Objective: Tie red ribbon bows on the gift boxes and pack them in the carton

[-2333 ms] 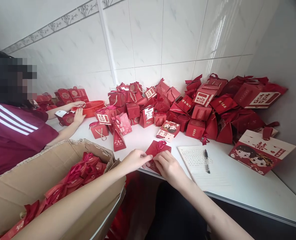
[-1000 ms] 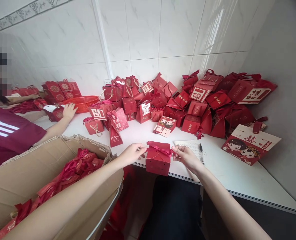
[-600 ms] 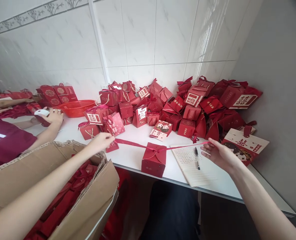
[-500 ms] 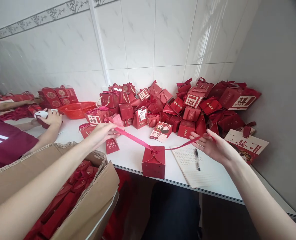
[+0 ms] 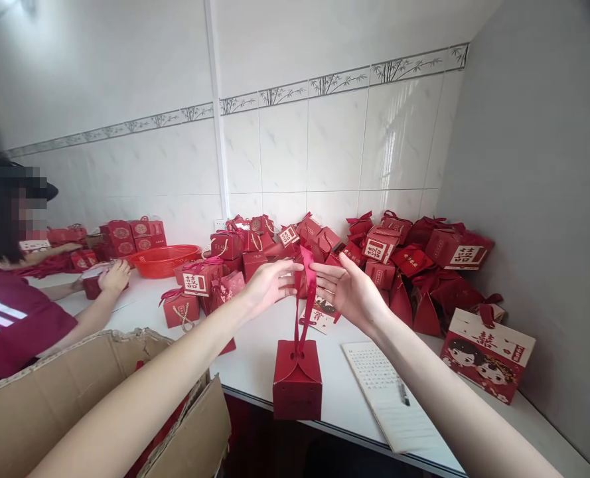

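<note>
A small red gift box (image 5: 297,392) stands upright at the table's front edge, its top flaps folded shut. From its top rises a dark pink ribbon (image 5: 305,325), pulled up in two strands that meet between my hands. My left hand (image 5: 272,285) pinches the ribbon from the left, thumb and fingertips closed near its upper part. Facing it, my right hand (image 5: 357,292) has its fingertips on the ribbon from the right, palm turned toward me. Just behind the hands lies a panda-print card box (image 5: 319,315), partly covered by the ribbon and fingers.
Red gift boxes (image 5: 381,245) are heaped along the wall. To the right lie a notebook (image 5: 374,385) with a pen (image 5: 404,393) and a larger cartoon box (image 5: 488,358). A cardboard carton (image 5: 75,378), a red basin (image 5: 168,261) and a co-worker handling a box are at the left.
My hands have come together above the box, raising the ribbon ends from stretched sideways to upright. The view has tilted up. The co-worker's hands now hold a red box lower down.
</note>
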Action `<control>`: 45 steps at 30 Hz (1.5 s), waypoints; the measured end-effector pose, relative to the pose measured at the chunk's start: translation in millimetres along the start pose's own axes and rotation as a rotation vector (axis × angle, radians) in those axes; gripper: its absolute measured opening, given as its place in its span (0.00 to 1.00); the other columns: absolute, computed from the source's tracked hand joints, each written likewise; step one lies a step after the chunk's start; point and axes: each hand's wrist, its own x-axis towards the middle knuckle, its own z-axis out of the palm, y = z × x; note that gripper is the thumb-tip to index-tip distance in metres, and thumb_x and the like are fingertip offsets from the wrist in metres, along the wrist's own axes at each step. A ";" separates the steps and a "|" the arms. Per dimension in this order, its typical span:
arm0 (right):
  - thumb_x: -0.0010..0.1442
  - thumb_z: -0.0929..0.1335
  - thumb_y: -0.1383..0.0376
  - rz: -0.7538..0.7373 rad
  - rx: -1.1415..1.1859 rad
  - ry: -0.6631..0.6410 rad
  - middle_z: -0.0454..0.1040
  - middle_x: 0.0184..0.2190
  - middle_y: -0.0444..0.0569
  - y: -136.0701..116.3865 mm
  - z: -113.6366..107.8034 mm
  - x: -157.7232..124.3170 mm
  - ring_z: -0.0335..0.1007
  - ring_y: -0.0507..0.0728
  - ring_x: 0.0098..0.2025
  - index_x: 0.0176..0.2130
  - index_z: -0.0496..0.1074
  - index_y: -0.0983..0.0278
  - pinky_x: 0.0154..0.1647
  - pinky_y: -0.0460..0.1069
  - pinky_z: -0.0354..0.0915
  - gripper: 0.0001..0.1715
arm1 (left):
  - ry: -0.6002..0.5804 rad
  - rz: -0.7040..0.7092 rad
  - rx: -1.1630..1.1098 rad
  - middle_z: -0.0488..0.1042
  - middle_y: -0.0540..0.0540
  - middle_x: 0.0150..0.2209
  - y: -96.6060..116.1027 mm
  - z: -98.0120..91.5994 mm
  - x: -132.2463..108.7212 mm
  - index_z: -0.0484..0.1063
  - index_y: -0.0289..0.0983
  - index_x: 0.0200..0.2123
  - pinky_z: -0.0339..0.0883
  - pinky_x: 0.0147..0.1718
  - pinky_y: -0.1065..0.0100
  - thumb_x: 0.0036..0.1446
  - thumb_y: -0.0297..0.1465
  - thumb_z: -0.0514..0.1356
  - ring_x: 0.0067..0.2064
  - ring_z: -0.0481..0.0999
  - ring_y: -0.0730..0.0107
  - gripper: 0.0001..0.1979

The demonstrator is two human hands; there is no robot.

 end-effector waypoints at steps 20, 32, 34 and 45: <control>0.50 0.66 0.76 -0.126 -1.480 -0.406 0.73 0.26 0.45 76.1 -33.3 -11.9 0.68 0.54 0.29 0.25 0.74 0.63 0.31 0.46 0.61 0.10 | -0.214 0.206 1.460 0.68 0.46 0.31 -92.9 -33.3 -50.0 0.71 0.38 0.28 0.62 0.41 0.61 0.52 0.30 0.54 0.38 0.69 0.60 0.06; 0.55 0.63 0.77 -0.134 -1.544 -0.348 0.67 0.27 0.51 93.5 -36.1 -14.1 0.64 0.55 0.29 0.24 0.65 0.66 0.31 0.47 0.58 0.11 | -0.162 0.146 1.408 0.64 0.47 0.30 -103.8 -23.7 -51.4 0.64 0.37 0.25 0.63 0.36 0.63 0.52 0.25 0.52 0.33 0.67 0.65 0.05; 0.55 0.63 0.76 -0.143 -1.507 -0.317 0.66 0.27 0.49 95.2 -39.1 -17.2 0.62 0.54 0.28 0.26 0.64 0.65 0.31 0.46 0.58 0.09 | -0.095 0.147 1.374 0.63 0.47 0.31 -106.0 -22.7 -53.2 0.62 0.37 0.26 0.63 0.35 0.63 0.52 0.25 0.51 0.31 0.66 0.67 0.04; 0.51 0.64 0.72 -0.129 -1.200 -0.184 0.64 0.25 0.44 105.2 -42.5 -23.4 0.61 0.53 0.28 0.25 0.63 0.64 0.33 0.48 0.59 0.06 | -0.035 0.164 1.281 0.61 0.49 0.33 -110.9 -26.4 -57.1 0.56 0.39 0.28 0.64 0.36 0.63 0.54 0.25 0.49 0.32 0.66 0.69 0.04</control>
